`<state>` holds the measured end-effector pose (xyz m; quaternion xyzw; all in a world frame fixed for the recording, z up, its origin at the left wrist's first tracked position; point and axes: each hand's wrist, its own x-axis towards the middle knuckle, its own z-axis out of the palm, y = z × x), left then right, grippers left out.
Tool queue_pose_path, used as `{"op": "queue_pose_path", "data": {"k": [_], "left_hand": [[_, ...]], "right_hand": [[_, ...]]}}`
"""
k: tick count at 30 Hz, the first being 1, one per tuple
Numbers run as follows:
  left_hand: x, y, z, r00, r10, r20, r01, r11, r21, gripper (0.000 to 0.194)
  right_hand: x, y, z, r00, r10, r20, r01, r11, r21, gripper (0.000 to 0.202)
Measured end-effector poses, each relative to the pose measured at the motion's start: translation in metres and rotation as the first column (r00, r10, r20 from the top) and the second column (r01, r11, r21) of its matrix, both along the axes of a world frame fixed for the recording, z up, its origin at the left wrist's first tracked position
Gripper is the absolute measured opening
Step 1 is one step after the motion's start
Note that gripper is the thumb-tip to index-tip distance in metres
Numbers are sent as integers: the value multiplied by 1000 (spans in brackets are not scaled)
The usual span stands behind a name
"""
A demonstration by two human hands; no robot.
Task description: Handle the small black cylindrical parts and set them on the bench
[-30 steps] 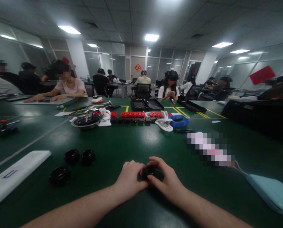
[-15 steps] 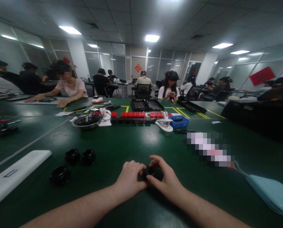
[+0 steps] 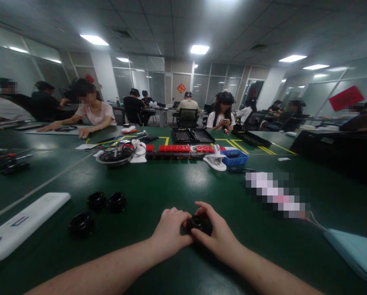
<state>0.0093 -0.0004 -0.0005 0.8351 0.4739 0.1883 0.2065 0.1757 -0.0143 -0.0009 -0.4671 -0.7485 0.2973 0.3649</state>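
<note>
Between my two hands, low over the table's near side, is a small black round part (image 3: pixel 197 221) with a hole in its middle. My left hand (image 3: pixel 171 228) is closed around its left side, thumb and fingers curled. From the right, my right hand (image 3: pixel 216 229) grips it with thumb and fingers bent around it. Its underside and much of its rim are hidden by my fingers. To the left, three larger black ring-shaped parts lie on the table: a near one (image 3: pixel 81 224), one behind it (image 3: pixel 96 201) and one beside that (image 3: pixel 117 202).
On the green table (image 3: pixel 171 184) lie a long white device (image 3: pixel 26 223) at left and a light-blue pouch (image 3: pixel 354 252) at right. Farther off stand a metal bowl (image 3: pixel 115 157), red power strips (image 3: pixel 174 148), a white clip (image 3: pixel 215 159) and a blue bin (image 3: pixel 235 157). People sit beyond.
The view has shifted slightly, so the table things appear a little to the right. The black part's hole shows more clearly between my fingers. Both hands keep nearly the same grip.
</note>
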Motion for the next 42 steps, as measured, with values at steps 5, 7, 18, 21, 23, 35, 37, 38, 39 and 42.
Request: {"op": "queue_pose_path", "data": {"k": [5,7,18,21,23,35,37,38,39,42], "left_hand": [[0,1,0,1000,8,-8,-8,1000,-5,15],[0,0,1,1000,10,-12,-11,1000,-8,15],[0,-1,3,1000,6,5,-6,1000,-11,15],[0,0,2,1000,9,4,-9,1000,-13,15],[0,0,2,1000,15,-2,-15,1000,-15,14],[0,0,2,1000,13,-7,-13,1000,0,18],[0,-1,2,1000,14,-5,-14,1000,-1,18],[0,-1,3,1000,14,-6,-14,1000,-4,18],[0,-1,3,1000,15,-9,-15,1000,-7,17],[0,-1,4,999,16,-31,-16,1000,-8,16]], "right_hand": [[6,-2,-1,992,120,-40,-120,993,13,65],[6,-1,-3,993,113,-33,-113,994,-11,70],[2,-1,0,999,33,-24,-33,999,-13,57],[4,-3,-1,995,89,-43,-89,996,-19,65],[4,-2,-4,996,76,-40,-77,997,-19,70],[3,-2,2,995,84,-60,-84,997,3,56],[5,-3,3,991,116,-72,-116,993,4,61],[6,-3,3,991,110,-70,-110,994,1,63],[6,-3,3,994,92,-61,-93,996,-5,63],[4,0,0,999,14,-33,-14,1000,-18,63]]}}
